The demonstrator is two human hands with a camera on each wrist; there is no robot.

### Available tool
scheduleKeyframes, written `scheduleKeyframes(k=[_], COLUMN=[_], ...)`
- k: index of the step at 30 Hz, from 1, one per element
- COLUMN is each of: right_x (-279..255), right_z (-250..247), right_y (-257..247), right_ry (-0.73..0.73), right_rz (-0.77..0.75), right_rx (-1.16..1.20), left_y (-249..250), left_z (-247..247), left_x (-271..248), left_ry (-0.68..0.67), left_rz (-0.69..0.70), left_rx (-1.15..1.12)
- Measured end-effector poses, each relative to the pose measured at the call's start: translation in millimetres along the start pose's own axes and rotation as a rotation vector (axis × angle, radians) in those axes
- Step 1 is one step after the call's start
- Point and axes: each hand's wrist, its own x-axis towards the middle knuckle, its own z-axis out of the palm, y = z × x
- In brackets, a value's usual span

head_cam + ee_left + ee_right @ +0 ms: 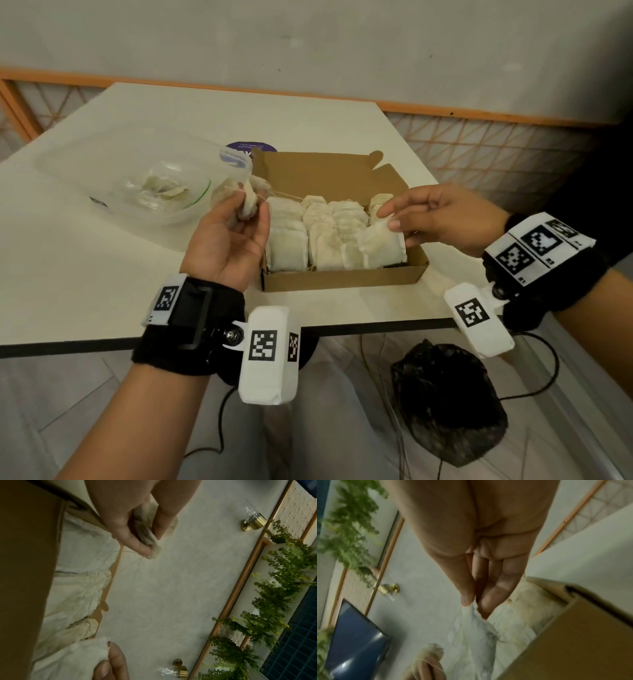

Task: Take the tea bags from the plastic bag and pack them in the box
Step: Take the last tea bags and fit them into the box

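An open brown cardboard box (346, 279) sits mid-table, filled with rows of pale tea bags (322, 228). My left hand (239, 219) is raised at the box's left edge and grips a bunch of tea bags (248, 202), seen in the left wrist view as tea bags (149, 534) squeezed between thumb and fingers. My right hand (397, 219) pinches the top edge of one tea bag (380, 245) standing at the box's right front; the right wrist view shows this tea bag (471, 623) under the fingertips. The clear plastic bag (150, 181) lies left of the box with a few tea bags inside.
A purple round sticker (251, 148) lies behind the box. The table's front edge (102, 346) runs just below my wrists. A dark crumpled bag (448, 401) and cables lie on the floor under the table. A wall with an orange rail stands behind.
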Motion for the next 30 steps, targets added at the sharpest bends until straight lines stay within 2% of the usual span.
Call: scheduleKeyframes(k=[3, 8, 13, 16, 18, 20, 21, 25, 26, 30], right_x=[2.1, 7.7, 14.0, 11.7, 7.0, -2.1, -8.3, -23.6, -23.2, -15.9], right_z=[6.1, 21.3, 23.1, 25.2, 22.8, 21.9, 22.6, 31.7, 33.5, 38.3], right_y=[3.4, 18.5, 22.4, 23.3, 20.3, 13.2, 10.1, 15.7, 18.5, 24.2], right_ry=[-0.015, 0.015, 0.105, 0.055, 0.118, 0.217, 0.220, -0.072, -0.106, -0.084], right_rz=[0.016, 0.010, -0.027, 0.010, -0.071, -0.235, -0.291, -0.304, -0.317, -0.404], right_rx=[0.063, -0.213, -0.112, -0.233, -0.402, -0.536, -0.575, -0.747, -0.775, -0.787], left_y=[-1.7, -4.2, -3.1, -3.5, -3.5, -2.7, -2.5, -2.6, -2.9, -3.4], left_z=[1.7, 3.3, 2.5, 1.6, 2.0, 2.0, 1.8, 3.0, 3.4, 4.5], left_x=[0.9, -0.8, 0.4, 1.6, 1.9, 2.6, 2.9, 4.1, 4.1, 3.6], left_ry=[0.001, -0.002, -0.007, -0.023, -0.023, -0.025, -0.025, -0.019, -0.020, -0.026], left_rz=[0.009, 0.016, 0.014, 0.011, 0.007, 0.000, -0.003, -0.003, -0.002, 0.000], left_rx=[0.003, 0.051, 0.055, 0.057, 0.065, 0.061, 0.060, 0.075, 0.080, 0.089])
